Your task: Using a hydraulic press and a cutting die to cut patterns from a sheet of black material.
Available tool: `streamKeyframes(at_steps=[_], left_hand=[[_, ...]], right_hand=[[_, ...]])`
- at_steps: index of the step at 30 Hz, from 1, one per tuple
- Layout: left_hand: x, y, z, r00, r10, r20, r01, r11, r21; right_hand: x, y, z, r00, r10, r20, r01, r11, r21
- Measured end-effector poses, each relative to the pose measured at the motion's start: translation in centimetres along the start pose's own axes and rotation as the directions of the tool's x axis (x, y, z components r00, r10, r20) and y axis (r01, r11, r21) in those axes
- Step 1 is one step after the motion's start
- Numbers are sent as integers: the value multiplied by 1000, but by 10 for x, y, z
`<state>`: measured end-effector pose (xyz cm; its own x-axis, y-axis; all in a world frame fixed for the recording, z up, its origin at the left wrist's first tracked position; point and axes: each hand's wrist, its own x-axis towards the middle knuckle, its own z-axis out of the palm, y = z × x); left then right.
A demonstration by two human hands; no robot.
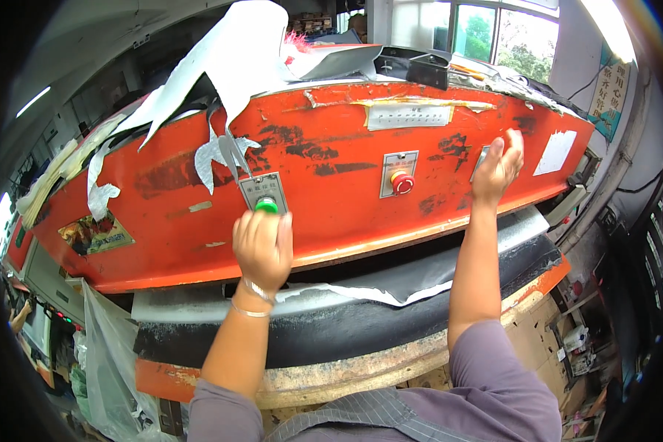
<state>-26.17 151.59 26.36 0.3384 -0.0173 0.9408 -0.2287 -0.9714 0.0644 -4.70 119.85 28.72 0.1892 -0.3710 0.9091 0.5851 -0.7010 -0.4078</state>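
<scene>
My left hand (261, 250) is closed in a fist against a green push button (267, 205). The button sits on a metal control plate (261, 187) on the front of a red machine beam (331, 199). Further right, my right hand (499, 169) is raised with its fingers curled in, beside another metal plate (479, 160) that it largely covers. Whether a button lies under it is hidden. Between the hands is a red emergency stop button (402, 183). Below the beam, black sheet material (390, 276) with a torn white edge lies on the machine bed (346, 333).
White scraps (236, 59) drape over the beam's top, with a grey pointed metal tool (233, 153) hanging near the left plate. A black box (428, 71) stands on top. Clear plastic sheeting (110, 353) hangs at lower left; dark sheets (637, 272) stand at right.
</scene>
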Motion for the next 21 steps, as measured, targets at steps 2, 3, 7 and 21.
streamKeyframes(at_steps=[2,3,7,21], left_hand=[[14,-7,0,983,-42,179,40,999,16],[17,-3,-7,973,-65,221,70,997,-19],[-30,25,-46,898,-160,410,260,945,-200],[-195,116,-199,544,-453,706,428,874,232]], right_hand=[[7,25,26,999,-15,42,23,982,-185],[6,35,32,996,-24,84,53,928,-369],[-13,30,-22,981,34,190,-38,999,17],[-191,-183,-243,-198,-512,836,-305,842,444]])
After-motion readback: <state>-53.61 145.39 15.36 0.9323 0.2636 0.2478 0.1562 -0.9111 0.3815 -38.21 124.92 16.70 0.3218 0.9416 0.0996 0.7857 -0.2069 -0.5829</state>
